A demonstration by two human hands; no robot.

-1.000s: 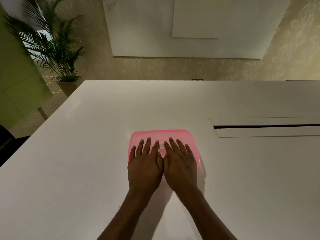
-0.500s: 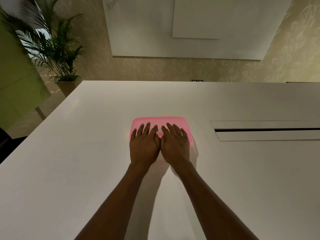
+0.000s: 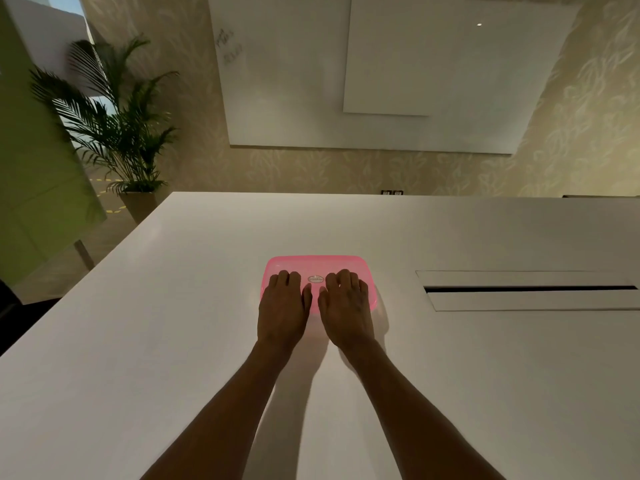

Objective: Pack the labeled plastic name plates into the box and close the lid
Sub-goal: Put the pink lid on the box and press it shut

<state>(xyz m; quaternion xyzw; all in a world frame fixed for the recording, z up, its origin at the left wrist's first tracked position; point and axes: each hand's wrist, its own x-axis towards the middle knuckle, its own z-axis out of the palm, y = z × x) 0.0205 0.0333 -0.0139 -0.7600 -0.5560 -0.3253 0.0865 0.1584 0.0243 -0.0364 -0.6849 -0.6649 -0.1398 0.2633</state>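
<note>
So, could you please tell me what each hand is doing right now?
Left hand: open, pressing on the pink lid.
Right hand: open, pressing the same lid.

Pink box [image 3: 317, 264] on white table [image 3: 173, 306]

A long recessed slot [image 3: 530, 289] is set into the white table [image 3: 156, 341], right of the grip. A potted palm [image 3: 114, 133] is seen far beyond it to the left, and a whiteboard [image 3: 294, 81] is mounted straight ahead.

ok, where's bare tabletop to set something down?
Free: table left of the pink box, and beyond it to the far edge. Right is narrower, bordered by the cable slot. Crowded: the box top, under left hand and right hand.
</note>
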